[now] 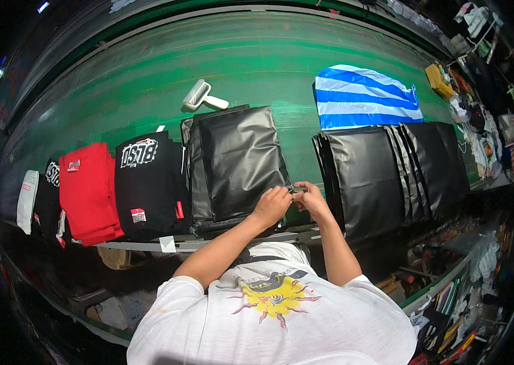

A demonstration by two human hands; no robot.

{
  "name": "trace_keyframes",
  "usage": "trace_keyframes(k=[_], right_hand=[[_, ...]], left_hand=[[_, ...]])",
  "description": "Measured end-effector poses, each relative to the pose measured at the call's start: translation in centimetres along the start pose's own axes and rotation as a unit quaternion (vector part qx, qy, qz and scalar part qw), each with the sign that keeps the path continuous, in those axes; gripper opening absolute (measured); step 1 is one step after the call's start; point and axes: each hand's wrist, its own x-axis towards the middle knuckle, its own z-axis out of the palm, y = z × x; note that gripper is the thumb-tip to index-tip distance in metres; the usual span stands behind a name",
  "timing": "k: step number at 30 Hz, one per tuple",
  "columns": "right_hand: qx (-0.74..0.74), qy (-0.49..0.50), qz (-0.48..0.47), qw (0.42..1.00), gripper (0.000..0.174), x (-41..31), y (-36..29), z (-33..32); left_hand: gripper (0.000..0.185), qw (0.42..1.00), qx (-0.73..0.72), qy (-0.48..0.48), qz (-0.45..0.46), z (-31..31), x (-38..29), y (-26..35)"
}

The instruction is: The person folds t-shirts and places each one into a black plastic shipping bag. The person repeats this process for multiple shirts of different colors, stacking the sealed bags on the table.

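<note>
A pile of folded black plastic sheets or bags lies on the green table in front of me. At its near right corner, the fingers of my left hand pinch the black plastic. My right hand meets it there, fingertips bent around the same corner; whether they grip it is hard to tell. Farther right lie more folded black plastic sheets. Behind those rests a blue and white striped plastic bag. A white-handled lint roller lies behind the middle pile.
Folded black garments, red garments and a pale folded item line the table's left side. A yellow object and mixed plastic clutter stand at the far right. Below the table edge is a basket.
</note>
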Motion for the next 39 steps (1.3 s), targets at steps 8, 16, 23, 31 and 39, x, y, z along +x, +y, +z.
trace_keyframes(k=[8,16,23,31,39], right_hand=[[0.054,0.014,0.011,0.998,0.060,0.4,-0.6,-0.5],[0.014,0.007,0.022,1.000,0.063,0.7,-0.5,-1.2],[-0.055,-0.029,0.067,0.996,0.060,1.4,-0.6,-1.5],[-0.058,0.007,-0.050,0.997,0.062,3.7,-1.2,1.4],[-0.168,0.063,-0.238,0.955,0.041,2.1,-0.3,3.9]], left_hand=[[0.010,0.998,0.070,-0.003,-0.005,-3.1,-4.5,-2.3],[0.010,0.985,0.123,-0.097,-0.069,-10.9,-12.8,-5.2],[0.021,0.980,0.097,-0.129,-0.114,-13.6,-13.0,-5.6],[0.056,0.790,-0.302,0.131,-0.516,-9.3,-9.7,-10.0],[0.087,0.735,-0.528,0.101,-0.412,-11.8,-4.9,-8.5]])
